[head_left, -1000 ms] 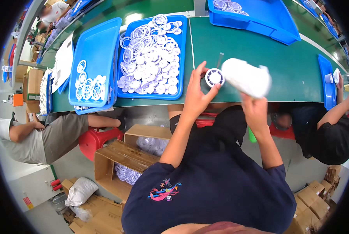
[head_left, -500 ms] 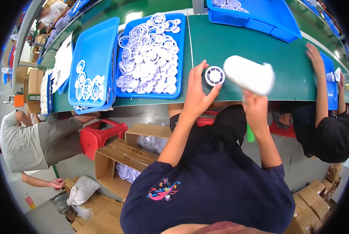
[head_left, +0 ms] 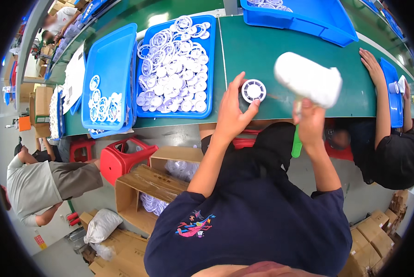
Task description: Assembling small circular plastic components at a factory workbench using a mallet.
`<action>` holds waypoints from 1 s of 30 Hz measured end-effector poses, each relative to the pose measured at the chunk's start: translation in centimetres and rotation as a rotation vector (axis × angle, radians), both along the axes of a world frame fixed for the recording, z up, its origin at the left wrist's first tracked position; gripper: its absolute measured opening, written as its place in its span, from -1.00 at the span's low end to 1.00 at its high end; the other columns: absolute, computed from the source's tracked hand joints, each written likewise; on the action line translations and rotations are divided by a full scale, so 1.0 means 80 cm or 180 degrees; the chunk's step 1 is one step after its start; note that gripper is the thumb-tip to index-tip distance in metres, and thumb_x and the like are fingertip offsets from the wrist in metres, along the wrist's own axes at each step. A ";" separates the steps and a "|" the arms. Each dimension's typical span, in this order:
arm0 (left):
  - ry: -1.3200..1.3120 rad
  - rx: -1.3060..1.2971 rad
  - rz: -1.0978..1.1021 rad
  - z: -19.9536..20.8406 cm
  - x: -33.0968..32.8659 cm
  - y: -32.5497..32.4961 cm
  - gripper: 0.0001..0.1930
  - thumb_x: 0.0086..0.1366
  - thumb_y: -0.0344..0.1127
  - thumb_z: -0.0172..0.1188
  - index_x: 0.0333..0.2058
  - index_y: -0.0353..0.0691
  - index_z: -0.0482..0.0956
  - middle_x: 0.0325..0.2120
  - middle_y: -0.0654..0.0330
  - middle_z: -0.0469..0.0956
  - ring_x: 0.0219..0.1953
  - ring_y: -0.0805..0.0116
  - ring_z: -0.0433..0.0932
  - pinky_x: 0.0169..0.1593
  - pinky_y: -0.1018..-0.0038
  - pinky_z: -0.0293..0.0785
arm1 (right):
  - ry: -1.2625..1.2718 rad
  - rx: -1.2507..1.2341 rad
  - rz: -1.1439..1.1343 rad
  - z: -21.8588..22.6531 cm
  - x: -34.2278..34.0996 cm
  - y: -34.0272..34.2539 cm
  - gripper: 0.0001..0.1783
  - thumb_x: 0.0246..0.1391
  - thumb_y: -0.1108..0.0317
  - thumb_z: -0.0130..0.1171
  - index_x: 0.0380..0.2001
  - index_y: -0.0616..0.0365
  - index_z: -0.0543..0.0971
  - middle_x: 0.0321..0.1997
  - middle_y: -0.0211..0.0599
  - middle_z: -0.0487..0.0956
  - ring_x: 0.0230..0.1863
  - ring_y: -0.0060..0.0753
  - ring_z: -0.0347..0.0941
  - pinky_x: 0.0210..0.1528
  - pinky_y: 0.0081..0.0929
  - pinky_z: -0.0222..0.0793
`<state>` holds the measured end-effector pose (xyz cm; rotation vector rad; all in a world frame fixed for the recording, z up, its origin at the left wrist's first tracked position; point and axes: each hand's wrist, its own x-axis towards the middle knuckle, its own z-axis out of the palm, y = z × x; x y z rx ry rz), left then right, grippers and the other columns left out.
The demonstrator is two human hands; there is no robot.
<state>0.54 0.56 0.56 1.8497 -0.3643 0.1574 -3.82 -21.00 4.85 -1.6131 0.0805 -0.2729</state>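
Observation:
My left hand (head_left: pixel 234 106) is on the green tabletop with thumb and fingers around a round white plastic part (head_left: pixel 253 91). This part has slots around its rim and a plain round centre. My right hand (head_left: pixel 310 120) is closed round the green handle (head_left: pixel 297 143) of a mallet. The mallet's head (head_left: pixel 308 79) is bulky and looks wrapped in something white. It is up and to the right of the round part, apart from it. Left of my left hand, a blue tray (head_left: pixel 210 69) holds a heap of white rings and discs.
Further left, another blue tray (head_left: pixel 112 51) holds several white rings. A deep blue bin (head_left: pixel 304 28) stands at the back right. At the right, a co-worker's hand (head_left: pixel 372 67) rests on the table near a blue tray (head_left: pixel 392 108). Cardboard boxes (head_left: pixel 147 184) and a red stool (head_left: pixel 124 159) are below left.
The mallet has moved up and to the right in my right hand, away from the round part. My left hand stays around the part. A person at the left has shifted.

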 end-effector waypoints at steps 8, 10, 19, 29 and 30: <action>0.0170 0.0031 -0.0065 -0.004 0.000 0.003 -0.14 0.22 -0.26 0.42 0.42 -0.32 0.21 0.13 -0.10 0.53 0.16 0.00 0.53 0.27 0.17 0.42 | 0.0678 -0.1204 0.0461 0.003 0.018 -0.006 -0.56 0.43 0.11 0.19 -0.04 0.39 0.60 -0.46 -0.16 0.64 -0.46 -0.42 0.54 -0.39 -0.35 0.39; 0.0255 -0.0200 -0.0186 -0.008 -0.001 0.001 -0.13 0.21 -0.27 0.43 0.43 -0.31 0.20 0.14 -0.10 0.54 0.17 0.02 0.53 0.29 0.18 0.41 | 0.0467 -0.1321 0.0315 -0.004 0.022 0.001 -0.53 0.42 0.06 0.20 -0.10 0.39 0.60 -0.49 -0.12 0.62 -0.47 -0.34 0.54 -0.38 -0.29 0.37; 0.0538 -0.0445 -0.0367 0.001 0.005 0.007 -0.03 0.21 -0.32 0.42 0.49 -0.33 0.03 0.17 -0.09 0.57 0.20 0.07 0.58 0.34 0.23 0.40 | 0.0544 -0.1072 0.0631 0.011 0.049 0.019 -0.39 0.39 -0.08 0.21 -0.08 0.43 0.60 -0.42 -0.10 0.66 -0.36 -0.37 0.58 -0.26 -0.31 0.46; 0.0762 -0.0748 -0.0551 -0.003 0.015 0.013 -0.09 0.24 -0.34 0.45 0.43 -0.39 0.08 0.21 -0.14 0.54 0.30 0.15 0.51 0.38 0.29 0.34 | 0.1254 -0.0567 0.1529 0.037 0.078 0.018 -0.41 0.46 -0.20 0.04 -0.12 0.21 0.59 -0.56 -0.51 0.47 -0.60 -0.67 0.37 -0.56 -0.60 0.22; 0.0748 -0.0763 -0.0531 -0.007 0.015 0.016 -0.05 0.24 -0.34 0.45 0.46 -0.38 0.04 0.23 -0.15 0.52 0.31 0.12 0.50 0.39 0.28 0.33 | 0.1860 -0.0057 0.1842 0.040 0.082 0.014 -0.41 0.46 -0.22 0.02 -0.14 0.17 0.58 -0.55 -0.50 0.47 -0.60 -0.68 0.38 -0.58 -0.62 0.22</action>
